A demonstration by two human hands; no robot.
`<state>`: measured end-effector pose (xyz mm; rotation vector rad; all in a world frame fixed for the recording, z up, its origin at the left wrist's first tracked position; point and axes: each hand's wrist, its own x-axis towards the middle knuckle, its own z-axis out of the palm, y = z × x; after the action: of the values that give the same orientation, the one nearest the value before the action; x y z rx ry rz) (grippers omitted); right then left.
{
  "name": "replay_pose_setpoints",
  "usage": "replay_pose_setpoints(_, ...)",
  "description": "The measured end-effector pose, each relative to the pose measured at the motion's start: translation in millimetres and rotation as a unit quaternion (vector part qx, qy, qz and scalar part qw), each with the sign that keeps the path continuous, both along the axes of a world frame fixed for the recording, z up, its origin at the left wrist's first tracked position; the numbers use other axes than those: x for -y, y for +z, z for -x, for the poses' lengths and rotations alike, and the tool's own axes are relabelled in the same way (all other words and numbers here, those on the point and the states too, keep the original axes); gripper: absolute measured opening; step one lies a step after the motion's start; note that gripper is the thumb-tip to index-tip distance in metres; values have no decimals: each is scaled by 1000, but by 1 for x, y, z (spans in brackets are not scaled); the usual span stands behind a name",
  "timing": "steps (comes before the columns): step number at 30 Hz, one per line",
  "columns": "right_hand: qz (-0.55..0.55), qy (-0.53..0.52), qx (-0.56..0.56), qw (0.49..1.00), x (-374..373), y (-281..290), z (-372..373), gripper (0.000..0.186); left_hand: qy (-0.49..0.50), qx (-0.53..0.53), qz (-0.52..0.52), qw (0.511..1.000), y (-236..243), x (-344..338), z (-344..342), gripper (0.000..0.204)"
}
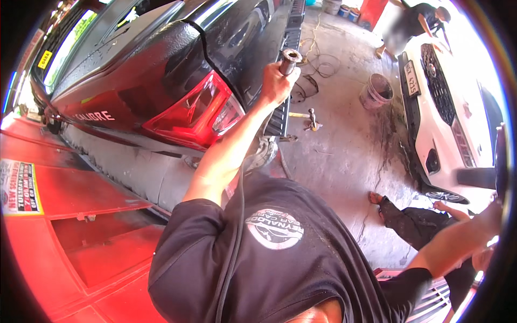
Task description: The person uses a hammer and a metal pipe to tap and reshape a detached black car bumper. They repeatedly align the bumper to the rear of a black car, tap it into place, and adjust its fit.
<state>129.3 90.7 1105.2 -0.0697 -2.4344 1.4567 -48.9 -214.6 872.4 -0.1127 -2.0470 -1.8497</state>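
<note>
My left hand (277, 86) is raised in front of me, its fingers wrapped round a short cylindrical metal piece with a round hollow end (290, 60). A dark hose (240, 199) runs over my left shoulder and along my forearm toward that hand. Behind the hand is the corner of a dark vehicle (161, 81) with a red tail light (199, 110); the metal piece does not visibly touch it. My right arm reaches out to the far right, where my right hand (496, 212) is blurred at the picture's rim beside a dark bar (476, 178). Its fingers cannot be made out.
A hammer (311, 119) and a grimy bucket (376, 91) are on the concrete floor, with loose cords (323, 67) beyond. A white car (447, 102) stands at right. One person (423, 24) leans over it; another (414, 220) is low beside its wheel. Red metal panels (91, 188) fill the left.
</note>
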Motion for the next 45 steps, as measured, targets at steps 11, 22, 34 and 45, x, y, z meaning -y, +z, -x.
replay_pose_setpoints(11, 5, 74, 259, 963, 61, -123, 36, 28, -8, -35, 114, 993, -4, -13, -35, 25)
replay_pose_setpoints(22, 213, 136, 8, 968, 1, -84, 33, 14, -54, -40, 34, 997, 67, 2, 6, 30)
replay_pose_setpoints(34, 243, 50, 68, 966, 5, -128, 49, 17, -80, 35, -110, 990, 69, 2, -20, 31)
replay_pose_setpoints(45, 292, 54, 134, 945, 1, -177, 65, 14, -30, 25, -153, 987, 34, 12, -14, 28)
